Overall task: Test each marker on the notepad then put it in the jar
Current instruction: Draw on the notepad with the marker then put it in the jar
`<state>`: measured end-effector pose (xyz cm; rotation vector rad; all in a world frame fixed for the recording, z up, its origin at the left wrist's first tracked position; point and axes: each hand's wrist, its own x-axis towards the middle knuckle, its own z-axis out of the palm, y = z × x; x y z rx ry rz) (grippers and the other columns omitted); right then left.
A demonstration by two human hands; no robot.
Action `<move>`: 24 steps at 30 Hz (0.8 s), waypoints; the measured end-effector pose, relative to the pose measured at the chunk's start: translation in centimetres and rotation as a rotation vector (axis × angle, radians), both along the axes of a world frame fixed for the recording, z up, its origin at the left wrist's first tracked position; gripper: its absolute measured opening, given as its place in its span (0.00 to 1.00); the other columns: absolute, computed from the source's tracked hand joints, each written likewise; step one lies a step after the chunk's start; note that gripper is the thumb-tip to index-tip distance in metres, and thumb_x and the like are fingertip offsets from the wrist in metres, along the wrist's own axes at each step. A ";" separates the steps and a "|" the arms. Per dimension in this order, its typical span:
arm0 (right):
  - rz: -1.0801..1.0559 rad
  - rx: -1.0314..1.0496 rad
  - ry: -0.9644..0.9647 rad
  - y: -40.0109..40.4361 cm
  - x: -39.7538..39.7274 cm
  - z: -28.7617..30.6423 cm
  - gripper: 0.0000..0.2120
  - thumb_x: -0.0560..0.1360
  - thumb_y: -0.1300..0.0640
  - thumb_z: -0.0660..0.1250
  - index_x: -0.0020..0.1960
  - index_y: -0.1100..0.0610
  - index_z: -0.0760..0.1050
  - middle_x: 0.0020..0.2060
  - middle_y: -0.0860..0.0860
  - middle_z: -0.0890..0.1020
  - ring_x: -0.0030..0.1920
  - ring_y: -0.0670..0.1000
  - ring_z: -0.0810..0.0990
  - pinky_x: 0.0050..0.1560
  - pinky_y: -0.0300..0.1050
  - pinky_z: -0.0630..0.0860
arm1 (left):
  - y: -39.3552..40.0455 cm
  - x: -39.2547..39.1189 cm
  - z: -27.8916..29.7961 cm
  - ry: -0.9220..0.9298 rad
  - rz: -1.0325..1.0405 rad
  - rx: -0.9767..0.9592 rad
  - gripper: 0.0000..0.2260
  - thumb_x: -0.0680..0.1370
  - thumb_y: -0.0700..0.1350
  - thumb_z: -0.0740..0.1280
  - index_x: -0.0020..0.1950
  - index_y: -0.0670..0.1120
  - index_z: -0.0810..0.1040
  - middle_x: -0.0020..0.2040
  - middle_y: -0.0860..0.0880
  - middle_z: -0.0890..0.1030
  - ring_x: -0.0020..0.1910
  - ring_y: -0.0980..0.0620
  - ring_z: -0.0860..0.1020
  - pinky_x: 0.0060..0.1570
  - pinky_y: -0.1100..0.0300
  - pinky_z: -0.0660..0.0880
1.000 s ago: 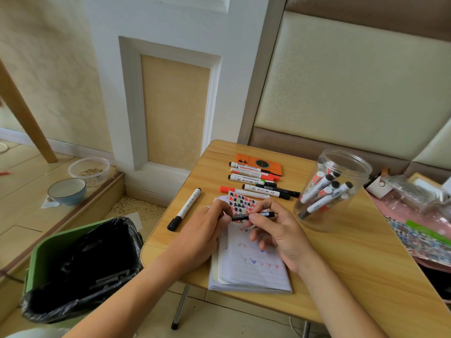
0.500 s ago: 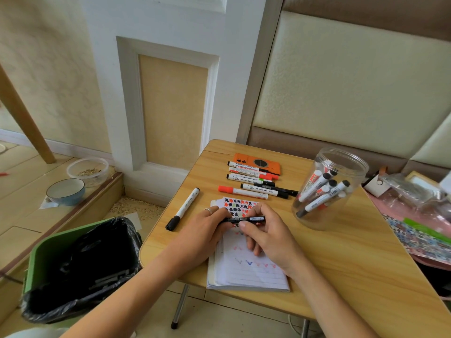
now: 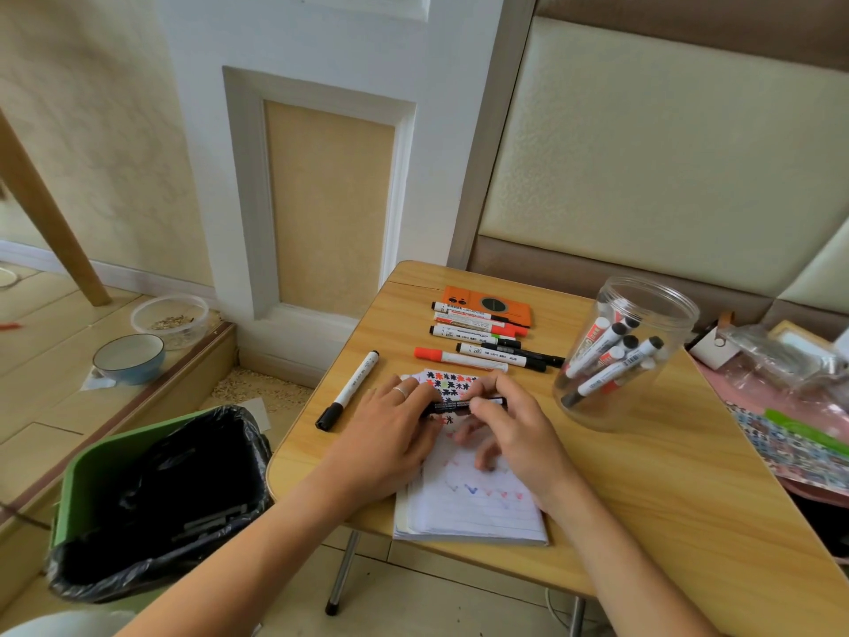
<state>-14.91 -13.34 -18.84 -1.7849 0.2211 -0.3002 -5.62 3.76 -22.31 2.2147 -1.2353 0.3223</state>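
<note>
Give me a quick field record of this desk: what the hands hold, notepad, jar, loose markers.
held: thin black pen, gripped by left hand and right hand above the notepad
notepad: open, coloured test marks on page
jar: clear, lidless, several markers inside
loose markers: row behind notepad, one white marker apart at left

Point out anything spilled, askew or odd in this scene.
Pale grain-like bits lie scattered on the floor beside the green bin, which looks like a spill. One white marker with a black cap lies apart from the row of markers.
</note>
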 end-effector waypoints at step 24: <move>-0.841 -1.004 -0.274 -12.3 -1.9 15.1 0.10 0.84 0.61 0.61 0.63 0.63 0.69 0.50 0.64 0.82 0.47 0.65 0.80 0.40 0.48 0.66 | 0.1 0.4 -0.1 0.168 0.113 0.203 0.27 0.79 0.61 0.55 0.77 0.58 0.67 0.78 0.55 0.65 0.77 0.54 0.62 0.76 0.53 0.57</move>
